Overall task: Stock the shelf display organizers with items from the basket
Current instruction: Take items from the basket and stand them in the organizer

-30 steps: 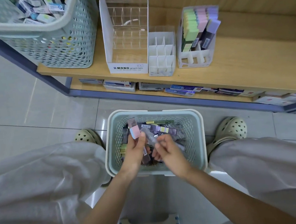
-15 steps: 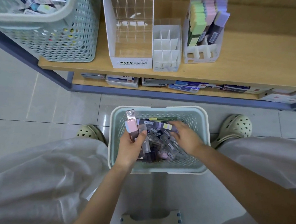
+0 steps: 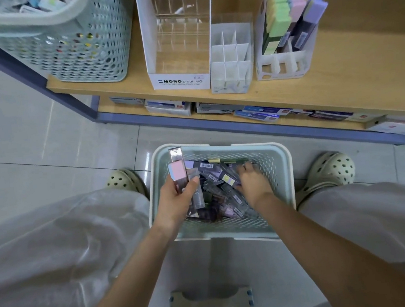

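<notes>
Several packs (image 3: 177, 172) gripped by left hand (image 3: 176, 202); right hand (image 3: 252, 185) fingers buried in basket (image 3: 284, 169)

Bare forearms, loose white trousers (image 3: 56, 248), pale perforated clogs (image 3: 333, 169)

At centre frame a pale green perforated plastic basket (image 3: 251, 147) sits on the tiled floor, full of slim dark and pastel stationery packets (image 3: 218, 191). The left hand (image 3: 176, 203) grips a small bundle of upright packets (image 3: 179, 173), a pink-and-blue one in front. The right hand (image 3: 252, 183) reaches down among the loose packets, its fingertips buried; whether it holds one is unclear. Across the upper frame, a light wooden shelf (image 3: 351, 82) carries a tall clear display box with a white base (image 3: 180, 82), a small white divided organizer (image 3: 229, 50), and a clear organizer (image 3: 282, 66) holding green, pink and purple packets.
</notes>
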Available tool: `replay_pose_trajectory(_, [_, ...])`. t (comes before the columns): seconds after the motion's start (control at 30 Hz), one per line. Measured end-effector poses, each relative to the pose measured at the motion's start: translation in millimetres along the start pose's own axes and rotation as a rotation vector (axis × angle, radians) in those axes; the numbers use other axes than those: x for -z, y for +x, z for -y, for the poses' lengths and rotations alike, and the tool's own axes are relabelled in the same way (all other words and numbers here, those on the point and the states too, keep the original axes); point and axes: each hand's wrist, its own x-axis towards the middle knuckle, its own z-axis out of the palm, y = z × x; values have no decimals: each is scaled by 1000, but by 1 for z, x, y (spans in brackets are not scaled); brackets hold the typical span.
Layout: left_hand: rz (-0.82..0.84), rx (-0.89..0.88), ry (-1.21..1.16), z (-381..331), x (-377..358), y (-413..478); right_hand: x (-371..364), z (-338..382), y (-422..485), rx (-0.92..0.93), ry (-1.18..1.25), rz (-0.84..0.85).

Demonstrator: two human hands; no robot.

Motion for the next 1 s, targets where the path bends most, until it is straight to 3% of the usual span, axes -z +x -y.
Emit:
replay_pose_trajectory(0.2, [0,-1,57,5,1,-1,3,7,-8,-29,-19,26])
replay_pose_trajectory(0.47, [-6,-38,37,7,1,-9,31,5,-32,-89,157,133])
replay_pose_trajectory(0.57, [-35,-39,0,8,-4,-12,48,11,-47,-75,410,193])
replay_pose_trajectory(0.7, [-45,-69,-80,4,-14,-17,85,23,-79,-12,1011,307])
replay_pose_trajectory(0.87, [8,-133,-75,-9,-25,-30,118,33,-114,178,1177,305])
replay_pose_trajectory(1.0, [133,-192,-57,-25,-30,-45,127,26,-127,240,1053,273])
